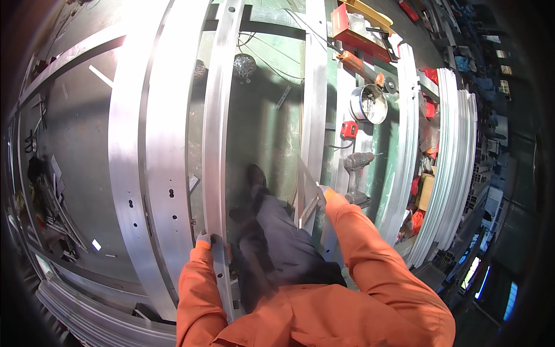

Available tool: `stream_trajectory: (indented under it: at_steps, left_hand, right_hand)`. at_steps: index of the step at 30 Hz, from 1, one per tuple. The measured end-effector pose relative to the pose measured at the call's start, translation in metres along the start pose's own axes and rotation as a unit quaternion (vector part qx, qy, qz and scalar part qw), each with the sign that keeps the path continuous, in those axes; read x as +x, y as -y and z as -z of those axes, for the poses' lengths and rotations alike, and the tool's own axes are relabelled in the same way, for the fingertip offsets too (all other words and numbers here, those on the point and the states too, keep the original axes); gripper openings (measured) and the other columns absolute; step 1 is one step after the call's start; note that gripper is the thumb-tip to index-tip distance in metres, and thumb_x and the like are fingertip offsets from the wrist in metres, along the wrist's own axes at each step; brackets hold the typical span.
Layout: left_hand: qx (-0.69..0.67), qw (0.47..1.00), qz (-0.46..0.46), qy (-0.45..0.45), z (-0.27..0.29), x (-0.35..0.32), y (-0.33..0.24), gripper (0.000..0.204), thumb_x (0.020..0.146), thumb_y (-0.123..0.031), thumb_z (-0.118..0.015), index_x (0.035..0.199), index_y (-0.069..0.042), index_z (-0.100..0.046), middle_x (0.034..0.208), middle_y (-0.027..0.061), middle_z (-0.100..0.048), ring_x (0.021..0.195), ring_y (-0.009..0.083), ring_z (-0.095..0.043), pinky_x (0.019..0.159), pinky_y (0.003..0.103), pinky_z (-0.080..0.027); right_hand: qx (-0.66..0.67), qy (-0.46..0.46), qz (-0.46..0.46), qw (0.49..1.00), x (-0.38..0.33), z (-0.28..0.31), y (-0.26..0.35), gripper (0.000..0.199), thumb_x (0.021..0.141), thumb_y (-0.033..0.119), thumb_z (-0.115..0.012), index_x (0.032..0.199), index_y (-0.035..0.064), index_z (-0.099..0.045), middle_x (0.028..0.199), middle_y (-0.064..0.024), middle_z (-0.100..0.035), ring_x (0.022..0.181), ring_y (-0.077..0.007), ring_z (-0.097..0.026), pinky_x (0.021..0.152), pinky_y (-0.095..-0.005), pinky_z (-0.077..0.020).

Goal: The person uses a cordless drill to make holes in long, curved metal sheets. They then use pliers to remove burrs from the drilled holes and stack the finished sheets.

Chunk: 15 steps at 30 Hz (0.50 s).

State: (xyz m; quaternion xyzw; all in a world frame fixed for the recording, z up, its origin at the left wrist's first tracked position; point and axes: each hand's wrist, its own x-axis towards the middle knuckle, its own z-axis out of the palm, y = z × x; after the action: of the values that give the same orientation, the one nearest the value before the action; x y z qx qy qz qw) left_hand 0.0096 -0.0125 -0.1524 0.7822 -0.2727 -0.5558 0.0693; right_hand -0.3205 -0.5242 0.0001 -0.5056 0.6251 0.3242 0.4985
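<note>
Near: left hand (203, 242) wrapped around long aluminium rail (217, 144); right hand (325, 195) clutching parallel aluminium bar (315, 115). Both bars loose, frame looks unassembled. Cordless drill (357, 176) right, untouched; metal bowl (370, 104) farther.

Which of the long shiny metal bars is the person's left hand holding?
The narrow bar beside the dark gap, gripped by the left hand. The two wider bars lie further left, untouched.

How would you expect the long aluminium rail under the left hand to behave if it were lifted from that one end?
The aluminium rail is long and slim, so it would probably sag and swing. Its bare shiny metal looks smooth, so it may slide in the gloved left hand. It seems light for its length, yet awkward for a single grip.
</note>
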Motion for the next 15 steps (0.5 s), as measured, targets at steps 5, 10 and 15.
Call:
stream_trajectory:
  at_steps: [5,10,15]
  left_hand:
    - [-0.186,0.929,0.284,-0.148,0.029,-0.033,-0.096,0.069,0.074,-0.027,-0.063,0.138,-0.005,-0.049,0.125,0.0260,-0.060,0.119,0.0408,-0.056,0.106,0.043,-0.041]
    - [-0.110,0.935,0.267,-0.207,0.057,-0.106,-0.155,0.084,0.069,-0.027,-0.067,0.144,0.000,-0.039,0.135,0.0278,-0.051,0.122,0.0420,-0.052,0.103,0.043,-0.043]
    - [-0.106,0.954,0.233,-0.159,0.057,-0.161,-0.159,0.086,0.072,-0.030,-0.069,0.146,-0.002,-0.037,0.143,0.0276,-0.044,0.133,0.0395,-0.043,0.113,0.040,-0.035]
  right_hand:
    - [0.005,-0.002,0.013,1.000,0.008,-0.012,0.006,0.042,0.080,0.031,-0.069,0.112,0.0046,-0.064,0.101,-0.0174,-0.067,0.090,-0.0312,-0.065,0.075,-0.0418,-0.0524]
    - [0.022,-0.017,0.018,0.999,0.002,-0.007,0.007,0.046,0.080,0.034,-0.071,0.114,0.0040,-0.064,0.105,-0.0194,-0.067,0.094,-0.0337,-0.065,0.078,-0.0427,-0.0522]
    - [0.049,-0.021,0.018,0.998,-0.004,-0.012,0.006,0.050,0.080,0.036,-0.072,0.116,0.0034,-0.064,0.109,-0.0213,-0.066,0.098,-0.0362,-0.064,0.081,-0.0436,-0.0520]
